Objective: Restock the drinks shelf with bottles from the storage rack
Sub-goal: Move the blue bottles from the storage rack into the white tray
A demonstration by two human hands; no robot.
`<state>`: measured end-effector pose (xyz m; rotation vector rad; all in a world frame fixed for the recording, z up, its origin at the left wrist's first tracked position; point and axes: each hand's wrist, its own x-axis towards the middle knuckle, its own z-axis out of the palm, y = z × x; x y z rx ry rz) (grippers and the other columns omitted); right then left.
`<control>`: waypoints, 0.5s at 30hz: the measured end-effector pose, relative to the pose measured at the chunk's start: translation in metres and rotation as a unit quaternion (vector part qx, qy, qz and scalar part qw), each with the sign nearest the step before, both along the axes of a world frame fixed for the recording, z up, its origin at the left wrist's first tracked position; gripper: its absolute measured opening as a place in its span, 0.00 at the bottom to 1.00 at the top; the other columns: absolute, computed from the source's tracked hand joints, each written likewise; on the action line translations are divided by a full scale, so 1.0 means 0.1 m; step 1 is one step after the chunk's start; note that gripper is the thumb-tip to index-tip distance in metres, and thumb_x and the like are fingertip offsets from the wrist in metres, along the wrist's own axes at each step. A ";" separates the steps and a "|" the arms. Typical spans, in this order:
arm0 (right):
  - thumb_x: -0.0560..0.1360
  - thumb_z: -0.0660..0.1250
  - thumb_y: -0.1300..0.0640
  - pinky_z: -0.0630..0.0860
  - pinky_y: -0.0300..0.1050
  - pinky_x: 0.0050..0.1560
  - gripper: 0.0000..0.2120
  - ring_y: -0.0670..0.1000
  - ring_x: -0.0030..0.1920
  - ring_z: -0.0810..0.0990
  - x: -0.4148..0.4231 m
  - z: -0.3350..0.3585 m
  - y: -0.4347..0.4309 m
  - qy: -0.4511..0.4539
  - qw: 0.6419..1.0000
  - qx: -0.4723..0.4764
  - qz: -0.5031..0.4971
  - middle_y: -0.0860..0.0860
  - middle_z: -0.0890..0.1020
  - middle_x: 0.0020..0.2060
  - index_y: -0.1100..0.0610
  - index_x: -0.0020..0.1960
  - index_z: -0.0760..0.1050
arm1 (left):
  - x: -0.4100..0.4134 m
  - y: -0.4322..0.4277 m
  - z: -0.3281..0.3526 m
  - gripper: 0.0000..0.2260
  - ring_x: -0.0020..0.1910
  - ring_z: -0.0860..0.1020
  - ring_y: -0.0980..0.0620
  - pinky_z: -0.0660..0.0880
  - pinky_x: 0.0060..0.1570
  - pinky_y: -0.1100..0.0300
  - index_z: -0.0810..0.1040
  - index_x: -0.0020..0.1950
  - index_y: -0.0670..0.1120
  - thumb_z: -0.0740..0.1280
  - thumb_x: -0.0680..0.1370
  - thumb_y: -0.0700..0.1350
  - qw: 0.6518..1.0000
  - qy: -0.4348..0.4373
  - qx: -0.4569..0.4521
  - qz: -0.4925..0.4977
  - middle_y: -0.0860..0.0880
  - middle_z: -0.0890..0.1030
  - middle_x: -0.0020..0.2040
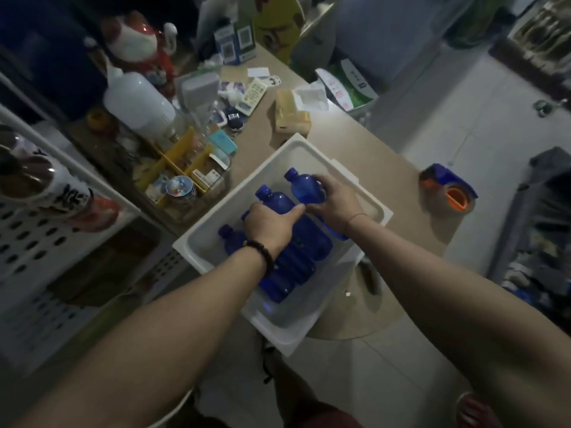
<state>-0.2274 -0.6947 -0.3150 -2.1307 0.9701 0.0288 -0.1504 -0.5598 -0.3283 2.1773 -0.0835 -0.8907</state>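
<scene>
Your right hand (336, 200) has its fingers (321, 181) curled round the upper blue bottle (306, 189), holding it near the shoulder with the cap pointing up and to the left. Just beside it, your left hand (268, 225) grips the middle blue bottle (278, 201), thumb across the body and the other fingers wrapped down its far side (they are mostly hidden, so the exact hold is unclear). The two hands nearly touch at the thumbs. A third blue bottle (228, 239) lies at the left, partly covered by your left wrist.

All the bottles lie on their sides inside a white plastic bin (309, 148), caps toward the upper left. The dark blue mass under your left forearm is wide enough that you cannot tell whether it is one bottle or two. A bead bracelet (262, 253) sits on your left wrist.

The bin rests on the beige tabletop (386, 186), its near corner hanging over the edge. A blue and orange tape dispenser (448, 188) stands well apart to the right. Beyond the bin sits a tissue box (292, 114), and to the left a clutter of small items around a yellow divider tray (185, 159). A white perforated shelf rack (31, 239) fills the left edge.
</scene>
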 end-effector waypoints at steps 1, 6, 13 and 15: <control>0.71 0.78 0.54 0.71 0.39 0.55 0.30 0.47 0.55 0.78 0.01 -0.09 0.00 0.000 1.000 0.005 0.004 0.47 0.80 0.58 0.51 0.71 0.73 | 0.04 -0.02 -0.04 0.36 0.59 0.82 0.40 0.76 0.52 0.55 0.78 0.66 0.40 0.76 0.71 0.67 1.000 -0.009 0.016 -0.023 0.42 0.84 0.61; 0.79 0.69 0.55 0.80 0.52 0.62 0.18 0.49 0.57 0.81 0.01 -0.22 0.06 0.015 1.000 -0.001 -0.026 0.50 0.83 0.60 0.51 0.69 0.77 | 0.22 0.05 -0.16 0.21 0.50 0.86 0.38 0.85 0.51 0.48 0.81 0.56 0.35 0.73 0.79 0.54 0.995 0.015 0.022 -0.100 0.36 0.86 0.52; 0.80 0.67 0.54 0.80 0.39 0.57 0.10 0.40 0.54 0.81 0.06 0.70 0.71 -0.097 0.995 0.006 0.030 0.42 0.83 0.54 0.48 0.60 0.80 | 0.36 0.91 0.62 0.05 0.41 0.86 0.54 0.85 0.45 0.52 0.80 0.48 0.53 0.70 0.82 0.51 0.979 -0.056 -0.137 -0.139 0.51 0.86 0.41; 0.80 0.67 0.55 0.80 0.38 0.55 0.09 0.40 0.53 0.82 0.21 1.07 1.14 -0.159 0.986 0.006 0.054 0.41 0.83 0.53 0.49 0.60 0.80 | 0.51 1.38 1.04 0.04 0.42 0.85 0.56 0.84 0.44 0.55 0.81 0.48 0.54 0.69 0.83 0.51 0.967 -0.104 -0.190 -0.136 0.52 0.86 0.41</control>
